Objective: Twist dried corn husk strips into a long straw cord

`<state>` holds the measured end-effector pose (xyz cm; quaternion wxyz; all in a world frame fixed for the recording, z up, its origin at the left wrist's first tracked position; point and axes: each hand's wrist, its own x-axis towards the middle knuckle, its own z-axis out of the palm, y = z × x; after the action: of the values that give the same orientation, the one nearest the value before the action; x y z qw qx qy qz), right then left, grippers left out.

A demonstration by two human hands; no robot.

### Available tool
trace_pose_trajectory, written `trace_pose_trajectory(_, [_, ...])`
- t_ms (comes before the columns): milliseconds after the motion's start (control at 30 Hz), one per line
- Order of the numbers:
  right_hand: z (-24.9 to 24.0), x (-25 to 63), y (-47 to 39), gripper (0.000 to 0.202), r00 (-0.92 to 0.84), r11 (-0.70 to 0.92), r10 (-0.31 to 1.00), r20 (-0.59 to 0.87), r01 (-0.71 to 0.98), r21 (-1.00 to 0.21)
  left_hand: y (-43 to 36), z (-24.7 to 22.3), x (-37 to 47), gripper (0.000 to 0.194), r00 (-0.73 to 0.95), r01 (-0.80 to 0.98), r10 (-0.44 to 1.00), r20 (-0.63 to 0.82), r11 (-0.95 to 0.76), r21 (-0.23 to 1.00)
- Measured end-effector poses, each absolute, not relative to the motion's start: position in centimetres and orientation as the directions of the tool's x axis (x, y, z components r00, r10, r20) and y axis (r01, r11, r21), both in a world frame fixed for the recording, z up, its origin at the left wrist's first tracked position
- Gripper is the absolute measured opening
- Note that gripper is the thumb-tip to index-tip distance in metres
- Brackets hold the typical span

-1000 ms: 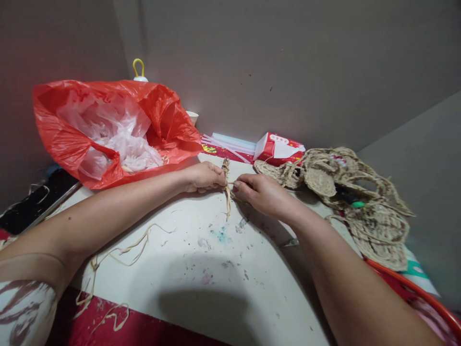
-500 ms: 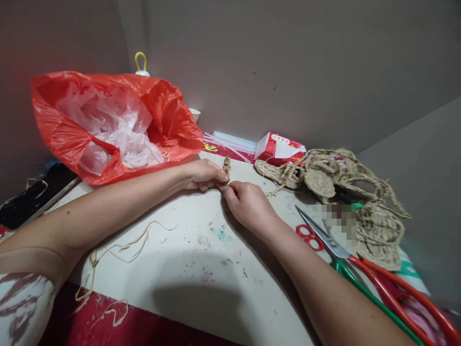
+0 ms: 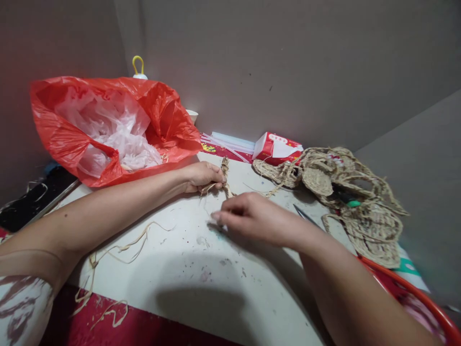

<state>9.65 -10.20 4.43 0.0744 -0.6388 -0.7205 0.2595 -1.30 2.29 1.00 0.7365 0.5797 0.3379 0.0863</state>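
Over the white tabletop, my left hand (image 3: 207, 177) pinches a short braided straw piece (image 3: 225, 167), whose tip stands up past the fingertips. Loose straw ends hang on both sides of those fingers. My right hand (image 3: 241, 214) is lower and to the right, apart from the left; its thumb and fingertips are blurred, and whether a fine strand lies between them is too small to tell. Woven straw pieces (image 3: 319, 180) are heaped on the right. Thin straw strands (image 3: 135, 242) lie near my left forearm.
A red plastic bag (image 3: 169, 120) with clear plastic inside stands at the back left. A red tissue pack (image 3: 277, 148) rests by the wall. Scissors (image 3: 306, 214) are partly hidden under my right forearm. A black object (image 3: 36, 194) lies far left.
My right hand has moved away from the left, down and slightly toward me. Its forearm now covers most of the scissors. My left hand keeps its grip, and loose straw ends now show beside it.
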Motion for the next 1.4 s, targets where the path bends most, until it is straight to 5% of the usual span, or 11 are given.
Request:
trace_pose_trajectory(100, [4.5,11.9,-9.3,0.036,0.253,-0.212,0.965,-0.067,0.608,-0.765,2.7,0.9,-1.4,0.024,0.769,0.257,0.503,-0.395,0.322,0.911])
trace_pose_trajectory(167, [3.6,12.5,-8.4,0.03,0.371,-0.292,0.918,-0.136,0.404,-0.867,2.9,0.8,-1.4,0.022,0.775,0.243,0.5,-0.386,0.328,0.913])
trace_pose_trajectory(367, [1.2,10.7,-6.5,0.029,0.268,-0.328,0.929,-0.256,0.273,-0.904,2.8,0.5,-1.3,0.025,0.79,0.213,0.517,-0.329,0.273,0.938])
trace_pose_trajectory(733, [1.0,11.7,-5.6,0.029,0.262,-0.418,0.904,-0.337,0.386,-0.822,2.2,0.8,-1.3,0.027,0.792,0.262,0.5,-0.351,0.242,0.934])
trace_pose_trajectory(967, [0.9,12.5,-5.5,0.03,0.148,-0.45,0.893,-0.425,0.285,-0.846,2.2,1.0,-1.5,0.022,0.802,0.28,0.469,-0.369,0.249,0.927])
trace_pose_trajectory(1400, [0.4,12.9,-5.1,0.028,-0.01,-0.389,0.919,-0.393,0.131,-0.912,3.2,3.6,-4.3,0.023,0.78,0.547,0.454,-0.43,-0.162,0.821])
